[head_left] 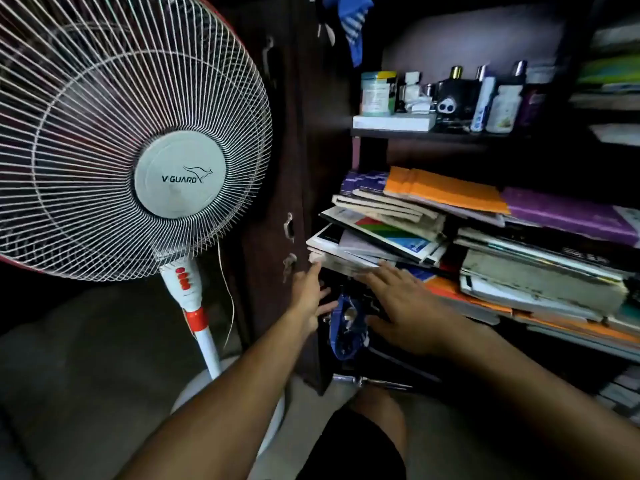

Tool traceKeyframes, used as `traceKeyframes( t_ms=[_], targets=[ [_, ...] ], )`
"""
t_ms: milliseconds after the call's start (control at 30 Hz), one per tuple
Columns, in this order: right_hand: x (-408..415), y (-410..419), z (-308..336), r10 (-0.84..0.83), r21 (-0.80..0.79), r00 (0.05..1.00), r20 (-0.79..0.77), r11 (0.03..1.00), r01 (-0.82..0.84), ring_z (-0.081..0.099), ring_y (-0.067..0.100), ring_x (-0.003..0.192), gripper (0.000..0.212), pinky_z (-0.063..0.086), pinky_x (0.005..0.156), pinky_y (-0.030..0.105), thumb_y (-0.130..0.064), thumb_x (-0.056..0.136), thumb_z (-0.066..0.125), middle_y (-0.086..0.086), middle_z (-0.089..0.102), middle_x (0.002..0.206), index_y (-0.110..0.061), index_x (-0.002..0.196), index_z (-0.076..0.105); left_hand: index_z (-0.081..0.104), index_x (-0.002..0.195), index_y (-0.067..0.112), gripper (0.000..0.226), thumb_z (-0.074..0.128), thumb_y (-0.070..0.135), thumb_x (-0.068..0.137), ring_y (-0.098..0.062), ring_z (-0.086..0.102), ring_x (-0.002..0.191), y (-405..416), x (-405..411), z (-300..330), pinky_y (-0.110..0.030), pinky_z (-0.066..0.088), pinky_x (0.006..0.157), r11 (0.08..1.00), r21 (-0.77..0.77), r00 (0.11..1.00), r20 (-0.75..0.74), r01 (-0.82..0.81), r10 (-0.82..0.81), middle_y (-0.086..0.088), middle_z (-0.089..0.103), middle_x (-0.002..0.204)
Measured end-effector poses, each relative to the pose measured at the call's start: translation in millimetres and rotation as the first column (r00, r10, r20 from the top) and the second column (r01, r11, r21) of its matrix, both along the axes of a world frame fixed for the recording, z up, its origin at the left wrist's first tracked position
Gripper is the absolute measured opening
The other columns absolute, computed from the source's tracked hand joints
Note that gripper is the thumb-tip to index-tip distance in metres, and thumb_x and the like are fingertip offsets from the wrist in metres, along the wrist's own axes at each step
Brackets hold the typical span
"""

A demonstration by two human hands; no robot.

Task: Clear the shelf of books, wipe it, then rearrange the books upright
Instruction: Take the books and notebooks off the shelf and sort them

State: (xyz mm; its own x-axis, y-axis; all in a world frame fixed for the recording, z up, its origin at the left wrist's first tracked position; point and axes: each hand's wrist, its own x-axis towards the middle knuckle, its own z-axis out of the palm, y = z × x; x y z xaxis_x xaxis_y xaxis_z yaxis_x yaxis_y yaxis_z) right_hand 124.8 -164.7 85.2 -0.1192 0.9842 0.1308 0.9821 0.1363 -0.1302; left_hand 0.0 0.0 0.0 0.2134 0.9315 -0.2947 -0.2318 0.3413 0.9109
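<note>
Dim wooden shelf (pixel 450 135), pedestal fan (pixel 138 140) close left. I see the book pile (pixel 433 233) stacked flat and slumping. My left hand (pixel 308 292) and right hand (pixel 398 306), both spread and holding nothing, reach its lower edge; pulling low could topple the overhanging top books.

One pedestal fan (pixel 131 140) is standing at nine o'clock. Two hands are reaching in at the centre: one left hand (pixel 308 299) and one right hand (pixel 405 310). Two untidy piles of books are lying at three o'clock, one left pile (pixel 381 230) and one right pile (pixel 540 265); the single volumes are blurring together beyond counting.
</note>
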Motion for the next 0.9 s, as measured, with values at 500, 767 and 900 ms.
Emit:
traceKeyframes(
  t_ms=[500, 767, 900],
  targets=[
    [34.1, 128.0, -28.0, 0.006, 0.157, 0.873, 0.488, 0.983, -0.094, 0.031, 0.037, 0.144, 0.068, 0.041, 0.102, 0.058, -0.034, 0.084, 0.067, 0.012, 0.033, 0.159, -0.035, 0.146, 0.038, 0.049, 0.119, 0.047, 0.017, 0.042, 0.048, 0.104, -0.03, 0.066, 0.113, 45.1, 51.6, -21.3, -0.057, 0.06, 0.079, 0.983, 0.035, 0.967, 0.188, -0.18, 0.17, -0.002, 0.065, 0.13],
    [42.6, 131.7, -31.0, -0.045, 0.24, 0.896, 0.442, 0.968, -0.07, 0.04, 0.034, 0.14, 0.059, 0.041, 0.104, 0.059, -0.042, 0.09, 0.064, 0.01, 0.042, 0.153, -0.038, 0.144, 0.042, 0.047, 0.14, 0.031, 0.039, 0.054, 0.029, 0.102, -0.028, 0.07, 0.107, 48.8, 69.1, -23.8, -0.05, 0.06, 0.086, 0.994, 0.028, 0.994, 0.042, -0.101, 0.1, -0.009, 0.067, 0.129],
    [45.3, 128.3, -28.7, -0.074, 0.201, 0.931, 0.357, 0.979, 0.001, 0.039, 0.033, 0.14, 0.058, 0.033, 0.109, 0.063, -0.053, 0.093, 0.023, 0.009, 0.04, 0.153, -0.039, 0.148, 0.038, 0.061, 0.113, 0.02, 0.028, 0.065, 0.006, 0.09, -0.023, 0.071, 0.087, 40.2, 68.9, -8.7, -0.028, 0.055, 0.048, 0.983, 0.007, 0.98, 0.082, -0.182, 0.181, -0.009, 0.072, 0.106]
  ],
)
